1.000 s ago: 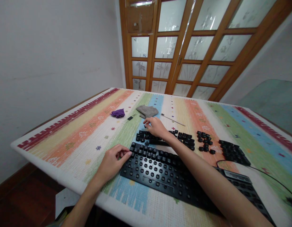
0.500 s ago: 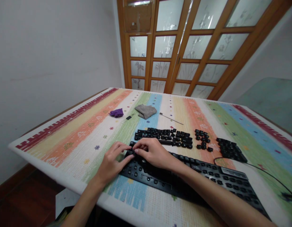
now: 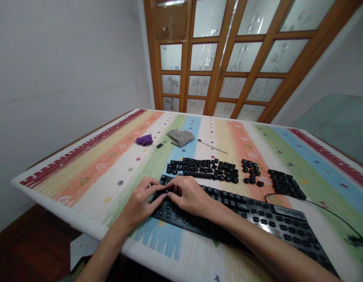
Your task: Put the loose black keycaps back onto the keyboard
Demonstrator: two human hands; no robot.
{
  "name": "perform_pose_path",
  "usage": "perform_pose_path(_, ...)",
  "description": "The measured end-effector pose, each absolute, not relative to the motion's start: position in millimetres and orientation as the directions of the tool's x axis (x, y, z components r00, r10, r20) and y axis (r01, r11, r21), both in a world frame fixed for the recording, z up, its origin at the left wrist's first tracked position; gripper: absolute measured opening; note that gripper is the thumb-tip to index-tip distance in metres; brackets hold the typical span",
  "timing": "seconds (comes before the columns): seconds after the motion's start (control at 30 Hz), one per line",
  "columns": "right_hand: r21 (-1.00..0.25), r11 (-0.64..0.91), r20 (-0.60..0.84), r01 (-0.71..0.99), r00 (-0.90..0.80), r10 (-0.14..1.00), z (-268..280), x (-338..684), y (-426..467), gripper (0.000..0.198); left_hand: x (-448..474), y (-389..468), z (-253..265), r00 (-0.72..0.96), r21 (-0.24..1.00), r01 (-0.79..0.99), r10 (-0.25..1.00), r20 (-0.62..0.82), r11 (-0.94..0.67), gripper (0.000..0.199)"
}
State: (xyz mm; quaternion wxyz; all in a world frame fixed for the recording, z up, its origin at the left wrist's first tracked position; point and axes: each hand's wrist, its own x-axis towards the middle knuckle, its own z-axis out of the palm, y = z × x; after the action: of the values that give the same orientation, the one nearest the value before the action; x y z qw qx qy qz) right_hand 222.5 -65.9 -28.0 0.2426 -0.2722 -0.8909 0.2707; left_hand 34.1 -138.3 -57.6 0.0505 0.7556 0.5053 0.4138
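Head view shows the left hand (image 3: 141, 199) and right hand (image 3: 190, 196) with fingertips gathered around a small square black keycap (image 3: 167, 191) on a long black plastic keyboard (image 3: 251, 211); whether either grip pinches it, one cannot tell. Just beyond the grip, loose black keycaps (image 3: 201, 170) lie on the stripe-covered worktop (image 3: 90, 182); farther beyond, a folded grey cloth (image 3: 180, 137).

A purple cloth (image 3: 144, 140) lies near a grey cloth (image 3: 180, 137) on the table (image 3: 90, 199); wooden doors (image 3: 217, 78) with glass panes stand beyond.
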Motion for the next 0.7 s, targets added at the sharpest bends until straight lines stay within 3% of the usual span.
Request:
perform_pose_path(0.27,-0.358,0.853,0.354,0.378,-0.791,0.499,-37.3,223.0,-69.7,0.009,33.8,-137.2,-61.9,0.173,0.464,0.731,0.794,0.583,-0.500,0.014)
perform_pose_path(0.53,-0.268,0.869,0.319,0.416,-0.813,0.488,-36.5,223.4,-68.4,0.010,34.8,-137.1,-61.6,0.186,0.446,0.737,0.787,0.588,-0.508,0.013)
perform_pose_path(0.7,-0.132,0.901,0.284,0.414,-0.855,0.435,-34.7,221.1,-70.0,0.016,34.8,-136.9,-62.0,0.198,0.430,0.745,0.784,0.589,-0.511,0.014)
